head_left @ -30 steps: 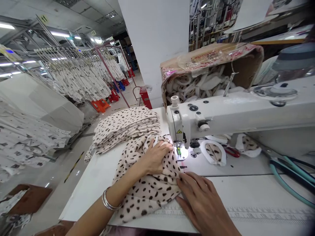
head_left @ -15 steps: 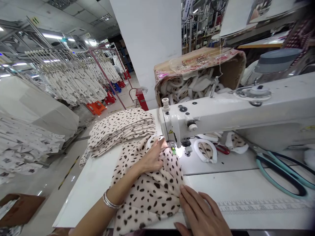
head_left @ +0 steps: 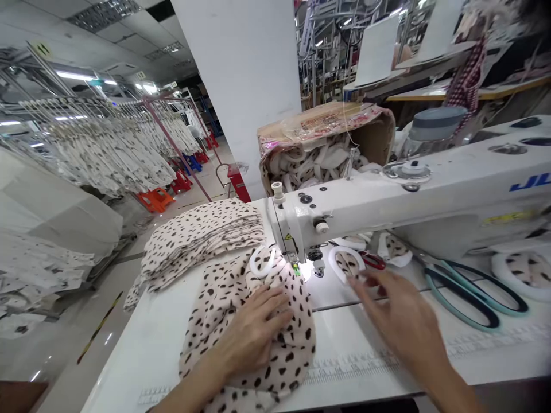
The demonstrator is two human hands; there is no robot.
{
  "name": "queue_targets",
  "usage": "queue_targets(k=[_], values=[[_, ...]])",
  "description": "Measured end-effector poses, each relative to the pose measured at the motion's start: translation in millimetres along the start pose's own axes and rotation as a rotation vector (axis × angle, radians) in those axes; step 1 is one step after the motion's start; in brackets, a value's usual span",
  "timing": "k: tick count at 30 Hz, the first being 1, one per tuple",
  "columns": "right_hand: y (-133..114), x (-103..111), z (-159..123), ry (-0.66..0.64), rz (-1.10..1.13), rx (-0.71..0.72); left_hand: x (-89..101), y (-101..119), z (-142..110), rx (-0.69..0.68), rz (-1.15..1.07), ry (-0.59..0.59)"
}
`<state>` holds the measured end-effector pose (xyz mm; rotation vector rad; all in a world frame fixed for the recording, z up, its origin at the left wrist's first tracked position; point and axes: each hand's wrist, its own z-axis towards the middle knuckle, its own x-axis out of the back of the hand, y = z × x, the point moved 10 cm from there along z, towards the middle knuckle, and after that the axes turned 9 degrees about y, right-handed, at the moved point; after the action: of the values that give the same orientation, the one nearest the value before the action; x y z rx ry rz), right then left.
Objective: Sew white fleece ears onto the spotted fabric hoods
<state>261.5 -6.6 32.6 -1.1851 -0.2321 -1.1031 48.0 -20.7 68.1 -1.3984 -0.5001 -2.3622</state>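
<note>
My left hand [head_left: 253, 330] lies flat on a cream garment with dark spots [head_left: 288, 344], gripping nothing, a little in front of the sewing machine's needle and presser foot [head_left: 295, 267]. A white-bound curved edge [head_left: 262, 263] of that garment sits close to the foot. My right hand [head_left: 396, 310], blurred by motion, hovers over the table with its fingers apart. Its fingertips are nearest a small spotted piece with a white rim [head_left: 346, 264]. Red-handled snips [head_left: 373, 261] lie just beyond those fingers.
A stack of spotted fabric [head_left: 198, 246] lies left of the machine on the white table [head_left: 344, 344]. Teal-handled scissors [head_left: 469, 295] and a white-rimmed spotted piece [head_left: 523, 269] lie to the right. Behind the machine stands a cardboard box of white-trimmed pieces [head_left: 327, 143]. Racks of hanging garments [head_left: 112, 149] line the left.
My right hand has lifted from the table front and moved right, over the small rimmed piece. My left hand has slid back from the needle, exposing the white-bound edge. The view has swung right.
</note>
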Motion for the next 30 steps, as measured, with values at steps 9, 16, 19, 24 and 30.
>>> queue_targets(k=[9, 16, 19, 24, 30], values=[[-17, -32, 12, -0.376, 0.195, 0.005, -4.6, -47, 36, 0.612, -0.567, 0.133], [-70, -61, 4, -0.549, 0.589, 0.081, -34.3, -64, 20, 0.901, -0.901, 0.129], [-66, -71, 4, -0.471, 0.656, 0.085, -44.5, -72, 8, 1.04, -1.035, 0.18], [-65, -70, -3, -0.417, 0.59, 0.15, -43.8, -72, 8, 1.026, -1.038, 0.223], [-71, -76, -5, -0.51, 0.554, 0.193, -45.1, -64, 12, 0.899, -0.832, 0.108]])
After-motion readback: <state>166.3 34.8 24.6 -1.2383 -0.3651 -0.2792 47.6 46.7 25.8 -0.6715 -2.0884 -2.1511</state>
